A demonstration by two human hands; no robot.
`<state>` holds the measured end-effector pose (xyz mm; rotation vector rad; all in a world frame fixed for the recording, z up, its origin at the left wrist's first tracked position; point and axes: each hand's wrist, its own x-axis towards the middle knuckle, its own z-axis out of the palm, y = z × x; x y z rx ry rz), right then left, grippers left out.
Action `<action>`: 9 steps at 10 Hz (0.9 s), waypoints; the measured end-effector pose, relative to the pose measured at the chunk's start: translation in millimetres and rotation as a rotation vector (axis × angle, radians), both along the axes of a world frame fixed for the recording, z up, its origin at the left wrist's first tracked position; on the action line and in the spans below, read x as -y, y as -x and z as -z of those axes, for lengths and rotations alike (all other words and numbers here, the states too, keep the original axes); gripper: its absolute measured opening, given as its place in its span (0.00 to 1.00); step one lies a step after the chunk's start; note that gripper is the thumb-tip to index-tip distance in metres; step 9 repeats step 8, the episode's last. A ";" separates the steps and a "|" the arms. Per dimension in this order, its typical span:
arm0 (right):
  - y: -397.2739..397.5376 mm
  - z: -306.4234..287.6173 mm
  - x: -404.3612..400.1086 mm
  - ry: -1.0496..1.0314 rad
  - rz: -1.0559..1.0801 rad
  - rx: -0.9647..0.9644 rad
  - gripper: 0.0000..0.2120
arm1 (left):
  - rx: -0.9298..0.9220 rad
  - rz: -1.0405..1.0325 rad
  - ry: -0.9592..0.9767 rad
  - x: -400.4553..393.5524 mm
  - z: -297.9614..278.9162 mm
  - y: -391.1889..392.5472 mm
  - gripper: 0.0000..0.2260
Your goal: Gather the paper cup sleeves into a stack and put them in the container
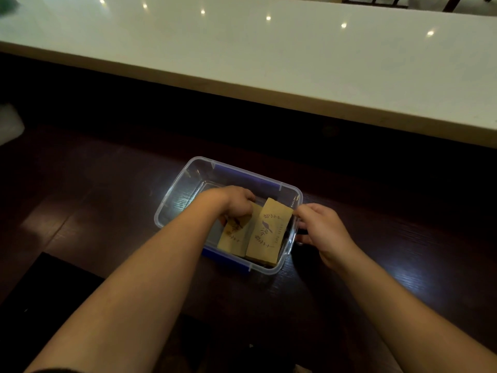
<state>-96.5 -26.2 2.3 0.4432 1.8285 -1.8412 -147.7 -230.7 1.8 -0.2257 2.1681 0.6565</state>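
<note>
A clear plastic container with blue clips sits on the dark wooden table. Inside it, at the right end, stand two stacks of brown paper cup sleeves printed with purple marks: a taller stack on the right and a lower one to its left. My left hand reaches into the container from above, its fingers closed on the top of the lower stack. My right hand grips the container's right rim and wall from outside.
The dark wooden table spreads out on both sides of the container. A long white counter runs across the back, raised above the table. A pale object lies at the far left edge.
</note>
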 end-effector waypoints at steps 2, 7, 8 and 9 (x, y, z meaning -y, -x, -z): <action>-2.4 0.5 0.2 -0.038 0.003 -0.009 0.10 | 0.018 -0.022 -0.050 4.1 -2.4 -3.7 0.12; -8.7 -6.1 0.9 -0.130 -0.003 -0.061 0.09 | -0.663 -0.164 0.088 51.3 -72.1 -30.1 0.17; -11.2 -14.7 -1.8 -0.294 -0.012 -0.176 0.08 | -0.953 0.025 0.108 29.0 -87.8 -30.7 0.19; -11.2 -14.7 -1.8 -0.294 -0.012 -0.176 0.08 | -0.953 0.025 0.108 29.0 -87.8 -30.7 0.19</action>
